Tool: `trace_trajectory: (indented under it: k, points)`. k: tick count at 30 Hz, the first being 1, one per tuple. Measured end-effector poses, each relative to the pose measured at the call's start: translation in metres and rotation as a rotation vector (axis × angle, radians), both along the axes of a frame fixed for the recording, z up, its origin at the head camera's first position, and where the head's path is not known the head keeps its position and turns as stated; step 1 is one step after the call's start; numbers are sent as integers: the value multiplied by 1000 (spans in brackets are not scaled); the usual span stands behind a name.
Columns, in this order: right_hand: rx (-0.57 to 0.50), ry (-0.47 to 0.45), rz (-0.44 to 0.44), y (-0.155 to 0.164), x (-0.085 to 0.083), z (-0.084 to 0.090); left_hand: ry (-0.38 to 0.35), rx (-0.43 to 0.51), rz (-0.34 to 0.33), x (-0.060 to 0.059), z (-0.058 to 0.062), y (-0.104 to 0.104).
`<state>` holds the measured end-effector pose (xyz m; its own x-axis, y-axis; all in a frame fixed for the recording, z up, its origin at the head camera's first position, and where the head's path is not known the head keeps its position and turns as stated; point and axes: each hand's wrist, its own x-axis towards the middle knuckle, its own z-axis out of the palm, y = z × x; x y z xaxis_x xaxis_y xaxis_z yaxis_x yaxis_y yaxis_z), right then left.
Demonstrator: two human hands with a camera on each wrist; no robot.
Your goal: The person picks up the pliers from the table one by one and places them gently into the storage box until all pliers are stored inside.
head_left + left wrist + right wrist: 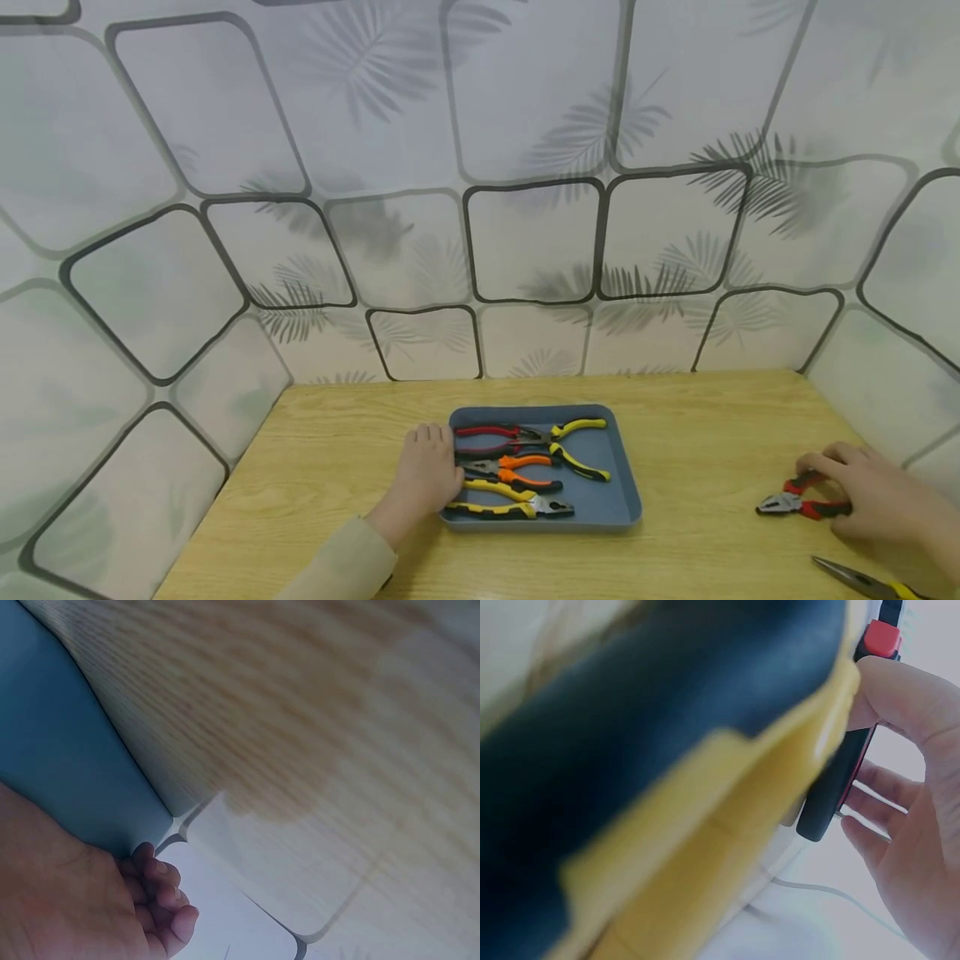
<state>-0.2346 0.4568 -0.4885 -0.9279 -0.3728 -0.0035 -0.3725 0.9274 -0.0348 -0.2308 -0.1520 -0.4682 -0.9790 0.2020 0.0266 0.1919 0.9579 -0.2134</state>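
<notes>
A blue-grey tray (618,467) sits mid-table holding several pliers: a red-handled pair (487,432), a yellow-and-black pair (577,450), an orange pair (517,468) and another yellow-and-black pair (510,505). My left hand (427,475) rests on the tray's left rim with fingers laid over it; the left wrist view shows the tray (60,750) and my curled fingers (161,900). At the right, my right hand (862,492) grips the red-and-black pliers (795,498) on the table; the right wrist view shows their handle (847,765) in my fingers.
A long-nose pair with a yellow handle (862,579) lies at the front right edge; its handle (667,825) fills the right wrist view. The wooden table (712,417) is walled on three sides by patterned panels (525,208).
</notes>
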Motion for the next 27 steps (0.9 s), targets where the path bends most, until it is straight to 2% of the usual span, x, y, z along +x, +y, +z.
trace_trajectory:
  k: [4,9,27]
  points:
    - [-31,43,56,-1,-1,-2,-6,3,3,-1,-1,0]
    - [-25,42,80,-2,-2,0,-8,-2,1,-2,-2,-1]
    - [37,-2,60,-9,-4,11,-8,-2,5,-1,-1,0]
